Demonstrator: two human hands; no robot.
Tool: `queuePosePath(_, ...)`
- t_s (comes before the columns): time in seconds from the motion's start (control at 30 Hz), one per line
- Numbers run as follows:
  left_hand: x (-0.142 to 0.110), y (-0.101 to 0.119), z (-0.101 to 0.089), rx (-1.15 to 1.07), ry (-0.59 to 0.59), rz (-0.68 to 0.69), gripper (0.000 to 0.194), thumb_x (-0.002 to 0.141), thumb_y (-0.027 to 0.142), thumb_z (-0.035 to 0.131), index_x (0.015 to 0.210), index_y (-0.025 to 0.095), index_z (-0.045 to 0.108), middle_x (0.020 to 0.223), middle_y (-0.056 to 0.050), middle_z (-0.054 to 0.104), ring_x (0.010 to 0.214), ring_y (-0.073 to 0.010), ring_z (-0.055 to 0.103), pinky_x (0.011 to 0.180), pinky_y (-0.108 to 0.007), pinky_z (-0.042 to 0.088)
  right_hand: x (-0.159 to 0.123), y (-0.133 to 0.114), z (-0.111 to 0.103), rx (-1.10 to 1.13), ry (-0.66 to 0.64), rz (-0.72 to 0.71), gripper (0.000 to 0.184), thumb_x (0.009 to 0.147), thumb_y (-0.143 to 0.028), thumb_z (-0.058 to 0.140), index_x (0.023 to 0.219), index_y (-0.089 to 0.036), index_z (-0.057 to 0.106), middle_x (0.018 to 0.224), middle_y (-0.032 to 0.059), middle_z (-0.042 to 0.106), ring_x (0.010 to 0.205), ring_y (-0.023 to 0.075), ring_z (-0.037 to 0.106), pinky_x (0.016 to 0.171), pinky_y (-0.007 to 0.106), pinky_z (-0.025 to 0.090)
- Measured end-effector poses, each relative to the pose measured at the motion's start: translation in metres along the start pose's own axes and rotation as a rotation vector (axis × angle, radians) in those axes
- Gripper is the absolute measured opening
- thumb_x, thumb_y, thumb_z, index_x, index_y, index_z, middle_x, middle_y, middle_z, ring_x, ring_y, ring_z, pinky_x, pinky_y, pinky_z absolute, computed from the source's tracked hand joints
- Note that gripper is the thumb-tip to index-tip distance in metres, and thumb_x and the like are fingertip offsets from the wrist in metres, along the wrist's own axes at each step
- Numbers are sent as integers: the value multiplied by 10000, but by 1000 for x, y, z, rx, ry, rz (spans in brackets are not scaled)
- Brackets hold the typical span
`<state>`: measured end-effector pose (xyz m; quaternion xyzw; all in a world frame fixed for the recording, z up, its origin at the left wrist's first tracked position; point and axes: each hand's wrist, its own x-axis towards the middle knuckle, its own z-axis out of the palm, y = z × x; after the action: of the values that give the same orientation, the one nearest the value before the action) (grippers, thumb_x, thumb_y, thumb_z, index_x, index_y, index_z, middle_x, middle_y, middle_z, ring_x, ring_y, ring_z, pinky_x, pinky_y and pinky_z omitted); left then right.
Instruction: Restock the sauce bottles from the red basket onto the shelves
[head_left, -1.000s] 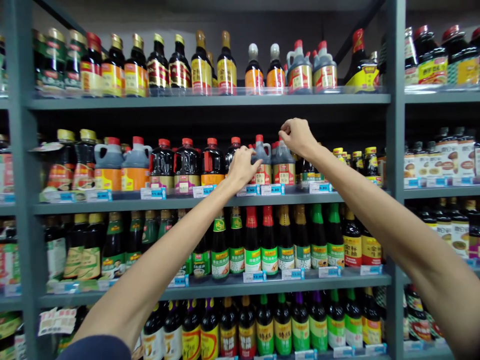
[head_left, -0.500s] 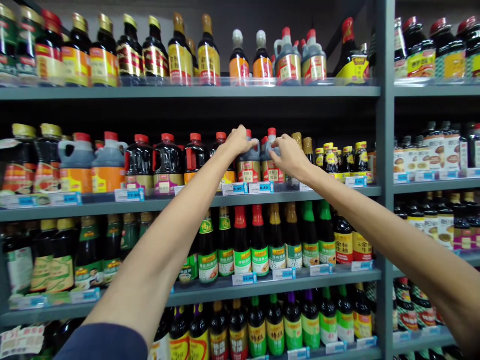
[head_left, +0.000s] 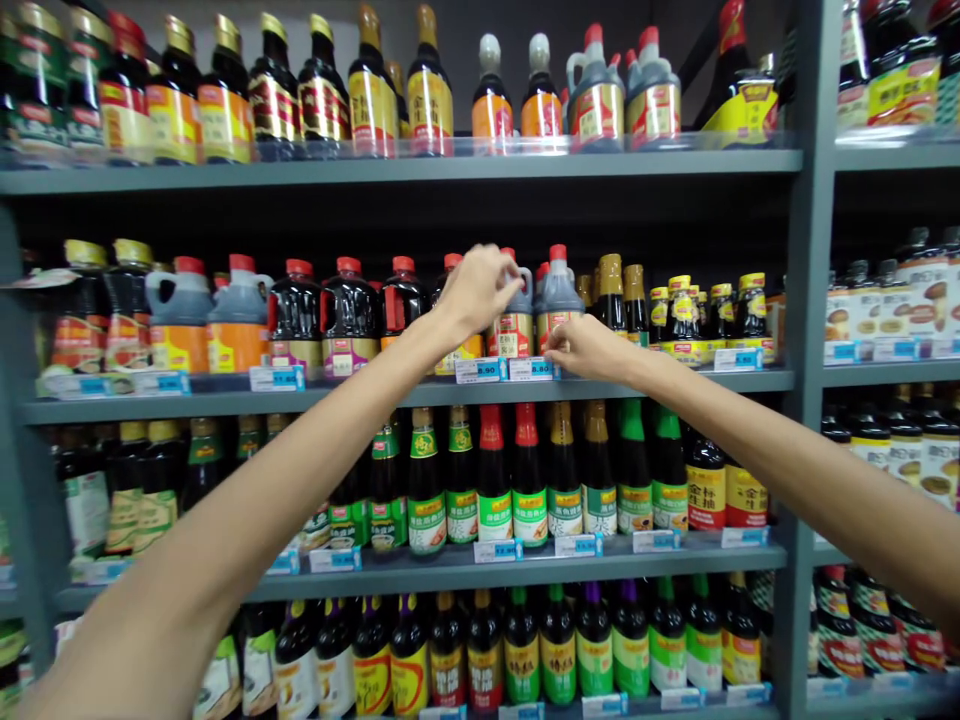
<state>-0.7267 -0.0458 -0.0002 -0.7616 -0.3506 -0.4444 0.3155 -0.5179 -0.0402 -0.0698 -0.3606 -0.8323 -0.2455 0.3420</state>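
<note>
My left hand [head_left: 484, 288] is at the upper part of a soy sauce jug [head_left: 513, 335] with a red cap. Its fingers are curled around the neck and handle area, hiding part of the jug. A matching soy sauce jug [head_left: 559, 290] stands just to the right. Low in front of this second jug is my right hand [head_left: 589, 345], its thumb and forefinger slightly apart close to the label and the shelf lip. Whether those fingertips touch the jug, I cannot make out. Both jugs stand upright on the shelf.
Price tags [head_left: 480, 370] line the front edge of the middle shelf [head_left: 360, 398]. Dark jugs [head_left: 349, 315] stand on the left, small yellow-capped jars [head_left: 679, 310] on the right. More bottles fill the shelves above and below. A grey upright post [head_left: 814, 300] divides the shelving.
My right hand has come down from the second jug's upper part to its lower front. My left hand stays by the first jug's top. The view has shifted slightly.
</note>
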Motion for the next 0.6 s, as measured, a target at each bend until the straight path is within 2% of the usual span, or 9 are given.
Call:
queuePosePath(0.07, -25, 4, -4, -82, -202, 38, 257, 900, 344, 659, 836, 125, 778, 670, -46, 663, 691, -171, 588, 744, -333, 460, -4, 2, -4, -5, -28, 22, 187, 938, -213, 663, 999, -104, 803, 912, 106, 770, 821, 197, 686, 756, 285, 474)
queuePosePath(0.13, -41, 4, -5, -146, -346, 32, 271, 857, 358, 697, 759, 121, 783, 574, -15, 606, 585, -130, 497, 640, -314, 392, -7, 2, -7, -16, -33, 43, 188, 951, -217, 665, 1013, -102, 801, 934, 108, 775, 837, 199, 691, 774, 286, 477)
queuePosePath(0.27, -46, -5, 0, -236, -456, 12, 218, 799, 325, 727, 771, 122, 802, 594, -4, 617, 577, -111, 474, 599, -296, 359, -7, 2, -8, -19, -21, 48, 181, 961, -217, 663, 998, -99, 796, 948, 116, 777, 859, 201, 693, 781, 289, 476)
queuePosePath(0.43, -45, -7, 9, -140, -451, 87, 196, 822, 226, 636, 742, 118, 778, 606, -13, 637, 582, -114, 505, 602, -287, 358, -8, 0, -5, -29, -21, 32, 177, 954, -207, 662, 988, -106, 803, 922, 115, 776, 831, 198, 688, 781, 294, 482)
queuePosePath(0.53, -44, -5, 5, -137, -464, 86, 220, 836, 260, 630, 737, 122, 769, 620, -31, 658, 588, -129, 532, 596, -289, 376, -9, -3, -13, 16, -15, 74, 166, 939, -213, 681, 946, -107, 809, 881, 104, 773, 798, 195, 690, 791, 294, 501)
queuePosePath(0.6, -37, -4, -3, -131, -335, 2, 255, 845, 345, 665, 804, 124, 785, 709, -68, 720, 660, -164, 610, 639, -297, 439, -5, -1, -25, 107, 72, 144, 197, 941, -266, 693, 965, -108, 808, 862, 97, 769, 767, 194, 696, 788, 296, 526)
